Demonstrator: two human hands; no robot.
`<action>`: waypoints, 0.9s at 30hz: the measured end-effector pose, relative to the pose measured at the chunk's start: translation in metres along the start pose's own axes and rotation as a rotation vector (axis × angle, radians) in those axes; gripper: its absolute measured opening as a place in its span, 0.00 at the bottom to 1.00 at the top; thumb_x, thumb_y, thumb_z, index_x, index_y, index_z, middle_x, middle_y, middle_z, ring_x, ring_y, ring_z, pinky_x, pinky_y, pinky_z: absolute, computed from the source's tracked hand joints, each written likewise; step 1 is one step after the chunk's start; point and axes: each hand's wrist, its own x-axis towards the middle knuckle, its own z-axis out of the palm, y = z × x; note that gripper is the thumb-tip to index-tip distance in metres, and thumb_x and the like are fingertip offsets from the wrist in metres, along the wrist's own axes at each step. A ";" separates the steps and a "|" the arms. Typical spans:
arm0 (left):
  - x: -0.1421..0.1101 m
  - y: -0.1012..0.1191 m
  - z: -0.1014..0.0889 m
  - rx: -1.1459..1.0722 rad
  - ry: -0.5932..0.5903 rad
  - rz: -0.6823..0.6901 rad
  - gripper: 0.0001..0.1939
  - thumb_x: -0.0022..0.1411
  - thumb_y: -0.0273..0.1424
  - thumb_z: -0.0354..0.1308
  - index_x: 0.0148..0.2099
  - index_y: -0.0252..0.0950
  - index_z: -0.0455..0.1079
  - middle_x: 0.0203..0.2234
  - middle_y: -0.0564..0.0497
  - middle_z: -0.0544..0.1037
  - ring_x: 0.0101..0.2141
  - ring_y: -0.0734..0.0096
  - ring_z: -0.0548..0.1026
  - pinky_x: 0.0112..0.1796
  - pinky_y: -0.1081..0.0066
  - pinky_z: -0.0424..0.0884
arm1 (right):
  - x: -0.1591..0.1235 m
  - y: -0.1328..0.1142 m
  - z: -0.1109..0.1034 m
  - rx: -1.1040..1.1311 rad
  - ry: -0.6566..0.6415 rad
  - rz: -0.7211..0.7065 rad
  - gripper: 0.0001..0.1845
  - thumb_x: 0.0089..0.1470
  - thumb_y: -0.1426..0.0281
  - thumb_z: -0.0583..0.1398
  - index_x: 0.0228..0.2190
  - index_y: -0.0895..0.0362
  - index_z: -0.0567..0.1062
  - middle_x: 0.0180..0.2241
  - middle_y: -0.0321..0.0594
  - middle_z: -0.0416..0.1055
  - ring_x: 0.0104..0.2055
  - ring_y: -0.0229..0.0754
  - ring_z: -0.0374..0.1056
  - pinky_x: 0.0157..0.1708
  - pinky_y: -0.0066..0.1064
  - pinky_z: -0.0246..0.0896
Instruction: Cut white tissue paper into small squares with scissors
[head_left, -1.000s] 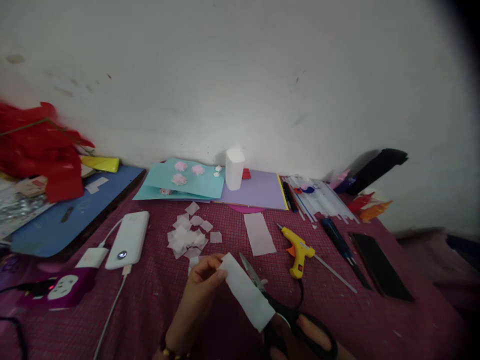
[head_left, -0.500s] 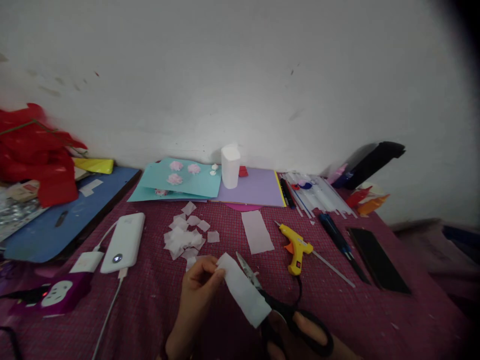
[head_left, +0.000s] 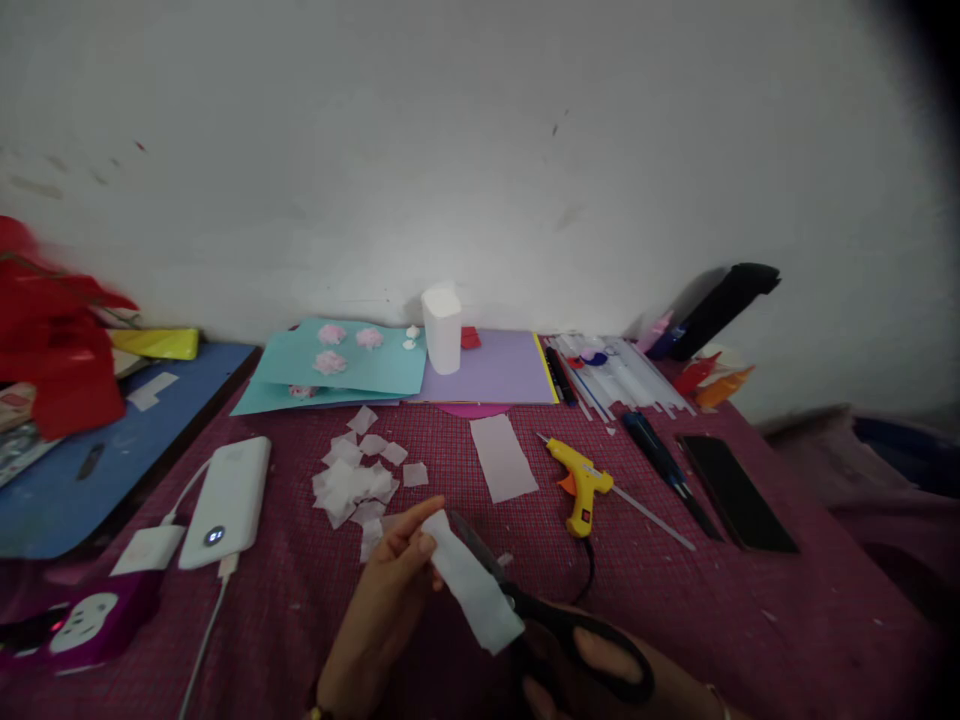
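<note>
My left hand [head_left: 390, 580] pinches the upper end of a white paper strip [head_left: 474, 585] between thumb and fingers. My right hand [head_left: 589, 665] grips black-handled scissors [head_left: 551, 618]. The scissor blades lie along the strip's right side; whether they are parted is hard to make out. Beyond my left hand lies a loose pile of small white paper squares [head_left: 352, 482]. A larger white paper rectangle [head_left: 504, 458] rests flat past the scissors, and a tiny paper scrap [head_left: 505, 560] sits just right of the blades.
A yellow glue gun [head_left: 581, 485] with a glue stick lies right, near a dark phone [head_left: 739, 493]. Pink paper flowers [head_left: 330, 362] sit on teal sheets [head_left: 401, 375] beside a white container [head_left: 442, 335]. A power bank [head_left: 229, 500] and purple power strip [head_left: 86, 625] are left.
The view has shifted slightly to the right. My left index finger now extends further past the strip's top, and the scissor blades sit closer along the strip.
</note>
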 end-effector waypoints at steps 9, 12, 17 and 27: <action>-0.001 0.003 -0.006 -0.026 0.013 0.010 0.07 0.49 0.30 0.67 0.30 0.33 0.73 0.22 0.55 0.71 0.21 0.82 0.64 0.22 0.80 0.63 | -0.001 0.000 -0.003 -0.162 -0.019 -0.077 0.35 0.51 0.46 0.57 0.49 0.62 0.66 0.30 0.41 0.66 0.26 0.33 0.60 0.24 0.22 0.53; -0.001 0.006 -0.005 -0.040 0.063 -0.034 0.08 0.49 0.29 0.67 0.32 0.33 0.73 0.24 0.55 0.72 0.20 0.84 0.64 0.20 0.83 0.63 | -0.003 -0.006 0.003 -0.225 0.050 -0.059 0.35 0.50 0.46 0.58 0.48 0.61 0.67 0.32 0.41 0.66 0.28 0.33 0.61 0.26 0.22 0.53; 0.003 0.005 -0.003 -0.079 0.208 -0.071 0.12 0.45 0.22 0.67 0.34 0.35 0.72 0.29 0.56 0.74 0.28 0.80 0.73 0.27 0.82 0.72 | 0.000 -0.009 0.002 -0.276 0.060 -0.036 0.37 0.48 0.45 0.59 0.48 0.60 0.67 0.32 0.39 0.65 0.28 0.32 0.60 0.25 0.21 0.53; 0.005 0.002 -0.001 -0.113 0.179 -0.012 0.13 0.44 0.25 0.70 0.34 0.34 0.73 0.29 0.55 0.76 0.29 0.78 0.75 0.32 0.78 0.76 | 0.000 -0.011 0.004 -0.233 0.087 -0.053 0.35 0.49 0.43 0.57 0.45 0.60 0.67 0.31 0.39 0.64 0.27 0.32 0.59 0.26 0.22 0.54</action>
